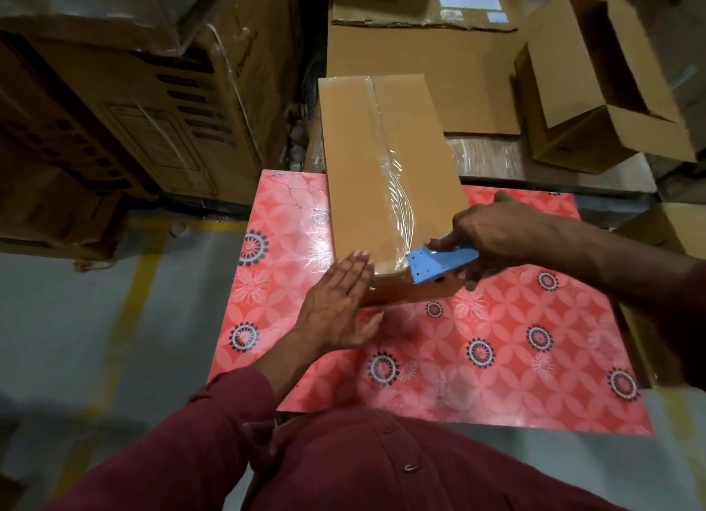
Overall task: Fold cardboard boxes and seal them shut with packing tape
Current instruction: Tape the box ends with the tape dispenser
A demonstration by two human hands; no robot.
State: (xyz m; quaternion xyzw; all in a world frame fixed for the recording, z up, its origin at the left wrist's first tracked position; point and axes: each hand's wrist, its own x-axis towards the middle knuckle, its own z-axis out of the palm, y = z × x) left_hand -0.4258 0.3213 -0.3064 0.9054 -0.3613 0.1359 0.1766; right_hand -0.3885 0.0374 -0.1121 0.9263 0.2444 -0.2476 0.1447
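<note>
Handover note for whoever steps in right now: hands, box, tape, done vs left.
Left hand: open, flat, pressing the box at its near end.
Right hand: grips the blue tape dispenser at the box's near edge.
Box lies closed on the red table, far end overhanging.
Done: flaps folded, clear tape laid along the top seam.
Left: bring the tape over the near edge, cut it, press it flat.
</note>
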